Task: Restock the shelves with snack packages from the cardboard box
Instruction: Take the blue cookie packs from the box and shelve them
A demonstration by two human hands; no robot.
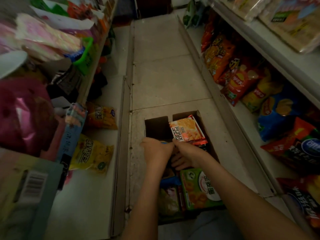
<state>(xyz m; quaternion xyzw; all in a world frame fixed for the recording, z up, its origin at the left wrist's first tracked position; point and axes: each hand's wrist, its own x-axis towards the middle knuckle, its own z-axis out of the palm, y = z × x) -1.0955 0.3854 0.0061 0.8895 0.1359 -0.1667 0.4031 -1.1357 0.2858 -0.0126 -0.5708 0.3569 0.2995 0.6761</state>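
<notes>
Reaching down from the head camera's view, both bare forearms run into the box [155,127], which stands open on the tiled floor [164,75] of a narrow aisle, between the left shelf [97,187] and the right shelf [245,139].

The left hand [155,150] is turned back-up at the box's left side. Its fingers dip inside out of sight, so its grip cannot be told. A sliver of a blue pack [164,143] shows just at its fingertips.

The right hand [187,155] lies just beside the left hand. Its thumb is up against the near corner of an orange pack [186,129], and its fingers [178,164] curl loosely below. Whether it pinches that pack or only touches it cannot be told.

The orange pack lies tilted on other packs at the far right of the box. The far left corner of the box is dark and bare. Nearer the person, a green pack [200,187] lies flat on top beneath the right forearm, with more packs jammed to its left.

Two yellow bags [91,155] lie flat on the left shelf's lowest board, well apart from the box. Blurred goods and a green basket [86,54] sit on the boards above.

Chip bags [237,85] in orange, red and yellow lean in a row on the right shelf. A blue bag [280,115] stands nearer the person, and pale packs [294,23] sit on the board above.
</notes>
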